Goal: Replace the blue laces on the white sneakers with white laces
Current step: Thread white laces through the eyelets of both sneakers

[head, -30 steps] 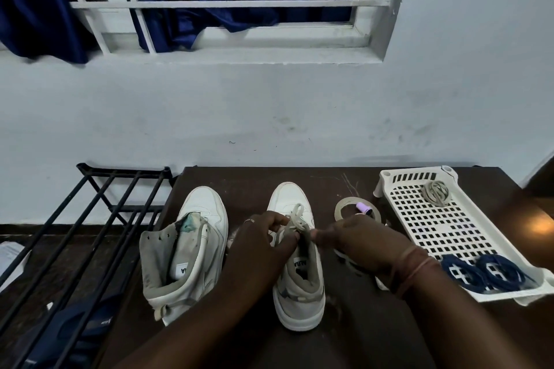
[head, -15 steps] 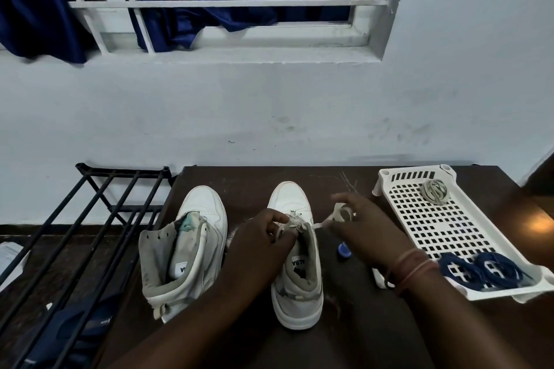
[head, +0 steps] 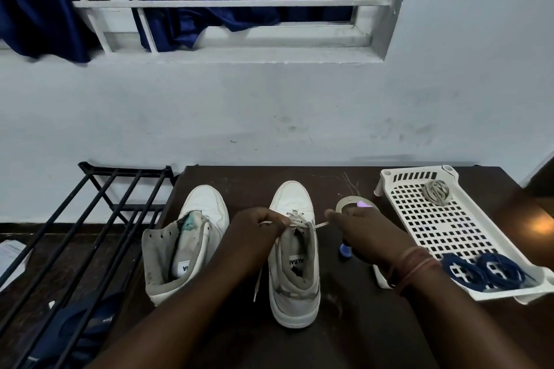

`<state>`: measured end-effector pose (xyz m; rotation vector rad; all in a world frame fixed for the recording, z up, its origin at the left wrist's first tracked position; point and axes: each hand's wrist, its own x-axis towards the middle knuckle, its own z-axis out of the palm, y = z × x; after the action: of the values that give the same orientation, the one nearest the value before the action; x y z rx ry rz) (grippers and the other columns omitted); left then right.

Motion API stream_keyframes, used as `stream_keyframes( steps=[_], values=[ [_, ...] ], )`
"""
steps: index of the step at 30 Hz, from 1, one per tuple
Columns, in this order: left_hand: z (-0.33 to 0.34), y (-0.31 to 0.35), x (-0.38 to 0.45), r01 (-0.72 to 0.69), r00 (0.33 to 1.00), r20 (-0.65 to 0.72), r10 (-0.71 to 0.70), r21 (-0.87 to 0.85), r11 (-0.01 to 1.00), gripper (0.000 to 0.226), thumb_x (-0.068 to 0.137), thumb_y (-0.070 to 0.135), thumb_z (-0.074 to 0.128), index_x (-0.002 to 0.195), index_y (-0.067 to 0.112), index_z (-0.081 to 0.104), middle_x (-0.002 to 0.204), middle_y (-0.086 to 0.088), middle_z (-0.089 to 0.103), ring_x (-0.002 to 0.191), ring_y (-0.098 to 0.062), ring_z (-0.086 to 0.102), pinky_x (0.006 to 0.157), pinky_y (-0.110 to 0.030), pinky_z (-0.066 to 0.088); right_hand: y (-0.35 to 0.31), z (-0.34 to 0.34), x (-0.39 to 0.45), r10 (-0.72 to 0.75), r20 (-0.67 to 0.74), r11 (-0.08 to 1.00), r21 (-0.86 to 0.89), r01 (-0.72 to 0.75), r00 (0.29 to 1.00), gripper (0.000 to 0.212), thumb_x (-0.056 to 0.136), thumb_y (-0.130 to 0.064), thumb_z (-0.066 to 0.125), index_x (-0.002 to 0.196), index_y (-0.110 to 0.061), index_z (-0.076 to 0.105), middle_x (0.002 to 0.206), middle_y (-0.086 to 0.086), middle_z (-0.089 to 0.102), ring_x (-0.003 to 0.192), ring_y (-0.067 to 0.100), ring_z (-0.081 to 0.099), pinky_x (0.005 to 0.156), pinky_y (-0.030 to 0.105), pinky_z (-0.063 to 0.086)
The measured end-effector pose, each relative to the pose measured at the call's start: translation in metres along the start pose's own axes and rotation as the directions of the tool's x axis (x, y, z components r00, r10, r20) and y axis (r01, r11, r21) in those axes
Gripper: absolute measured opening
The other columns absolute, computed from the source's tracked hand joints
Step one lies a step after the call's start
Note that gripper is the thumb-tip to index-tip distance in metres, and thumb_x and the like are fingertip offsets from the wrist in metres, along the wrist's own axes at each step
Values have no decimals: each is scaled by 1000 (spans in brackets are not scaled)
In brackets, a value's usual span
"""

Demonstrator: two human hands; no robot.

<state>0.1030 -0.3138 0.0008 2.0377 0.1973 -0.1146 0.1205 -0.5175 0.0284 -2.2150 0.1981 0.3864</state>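
Centre frame on the dark brown wooden worktop (head: 245, 186): right-hand white high-top sneaker (head: 295, 252), toe toward the wall, heel close to the near edge. Left hand (head: 254, 231) over its tongue, fingers curled and pinching the white lace (head: 299, 223) at the lower eyelets. Right hand (head: 364, 232) just right of the shoe, fingers pinching the lace's other end, drawn out sideways. One loose lace tail hanging down the shoe's left side. Second white high-top sneaker (head: 192, 237) left of centre, unlaced, tongue open, near the worktop's left edge. Bare gap between the two shoes. Roll of clear tape (head: 344, 204) behind the right hand. White perforated plastic tray (head: 419, 219) at right, coiled blue laces (head: 485, 271) in its near corner, another pale lace bundle (head: 436, 190) at the far end. Black metal rack (head: 90, 213) lower left, off the worktop.
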Motion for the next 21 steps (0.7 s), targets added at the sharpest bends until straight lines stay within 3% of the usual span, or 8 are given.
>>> stream_keyframes(
  steps=[2, 4, 8, 10, 12, 16, 19, 21],
  values=[
    [-8, 0, 1, 33, 998, 44, -32, -13, 999, 18, 94, 32, 66, 84, 26, 80, 83, 11, 77, 82, -8, 71, 82, -33, 56, 2, 1, -2, 18, -37, 1000, -6, -19, 999, 47, 94, -40, 61, 58, -15, 43, 55, 3, 53, 56, 17, 51, 58, 28, 39],
    [-13, 2, 2, 32, 999, 35, -32, 21, 999, 19, 92, 26, 67, 78, 25, 80, 74, 9, 76, 70, -10, 68, 71, -28, 53, 3, 0, -2, -2, -58, 998, -66, -2, 998, 46, 94, -37, 62, 58, -15, 41, 56, 2, 52, 63, 18, 55, 56, 26, 38],
    [-16, 5, 7, -19, 999, -33, 25, 172, 985, 20, 89, 21, 70, 70, 28, 75, 60, 21, 67, 61, 2, 62, 64, -22, 43, 4, -6, -2, -19, -89, 988, -152, 5, 996, 41, 94, -29, 59, 61, -12, 44, 57, 2, 53, 54, 14, 52, 53, 26, 36],
    [-16, 4, 9, -13, 997, -70, 29, 218, 976, 19, 88, 22, 70, 71, 27, 74, 66, 19, 69, 67, 1, 65, 64, -21, 43, 3, -10, -3, -19, -105, 986, -166, 1, 994, 35, 95, -28, 58, 72, -2, 56, 78, 10, 69, 73, 20, 63, 62, 26, 41],
    [-17, 2, 10, -5, 994, -100, 32, 255, 967, 21, 87, 20, 68, 69, 28, 73, 71, 17, 69, 66, 1, 66, 63, -20, 44, 5, -13, -4, -21, -141, 985, -173, -3, 990, 34, 94, -25, 58, 74, 3, 59, 105, 19, 72, 100, 27, 65, 77, 31, 44],
    [-15, -1, 10, -7, 994, -102, 39, 293, 956, 24, 87, 16, 64, 67, 29, 71, 70, 19, 68, 75, -1, 66, 67, -21, 45, 8, -11, -3, -63, -193, 982, -186, 27, 979, 44, 91, -20, 60, 53, -10, 41, 109, 20, 71, 96, 28, 66, 77, 33, 46],
    [-14, 1, 10, 0, 994, -102, 32, 295, 956, 22, 88, 16, 62, 72, 27, 73, 70, 19, 67, 75, -3, 66, 66, -20, 45, 10, -12, 0, -65, -206, 984, -173, 29, 976, 45, 90, -23, 64, 52, -11, 43, 90, 14, 74, 95, 23, 68, 73, 30, 46],
    [-14, 2, 9, 10, 995, -94, 18, 283, 959, 22, 88, 19, 62, 71, 27, 73, 70, 19, 68, 75, 0, 65, 63, -19, 43, 9, -12, 1, -43, -156, 986, -165, 17, 987, 45, 89, -27, 66, 53, -12, 43, 66, 5, 70, 67, 16, 63, 61, 26, 42]
  ],
)
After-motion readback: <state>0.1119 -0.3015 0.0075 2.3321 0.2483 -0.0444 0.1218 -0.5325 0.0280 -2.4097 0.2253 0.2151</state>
